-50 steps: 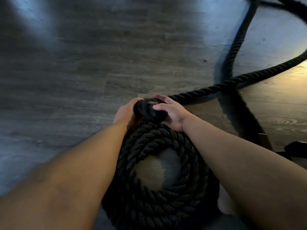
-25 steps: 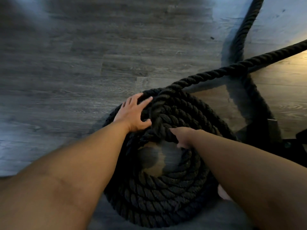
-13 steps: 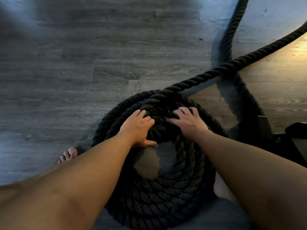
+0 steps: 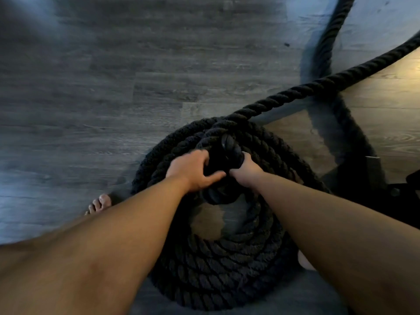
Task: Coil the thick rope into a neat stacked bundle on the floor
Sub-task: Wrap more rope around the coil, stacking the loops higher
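Observation:
A thick black twisted rope [image 4: 218,276] lies in a round stacked coil on the grey plank floor [image 4: 91,98], with bare floor showing through its centre hole. At the coil's far side, a bunched hump of rope [image 4: 223,153] is lifted above the stack. My left hand [image 4: 193,170] is curled around this hump from the left, and my right hand [image 4: 244,171] grips it from the right. The uncoiled length [image 4: 318,86] leaves the coil's far edge and runs up to the right edge of the view.
A second stretch of rope [image 4: 329,35] runs from the top edge down to cross the uncoiled length. A dark object [image 4: 391,189] sits on the floor right of the coil. My bare toes [image 4: 98,204] show left of the coil, my other foot [image 4: 304,261] at its right.
My hands, pressed flat on the coil's far top half a second ago, have closed on the rope there and lifted a hump of it. The coil itself has stayed put.

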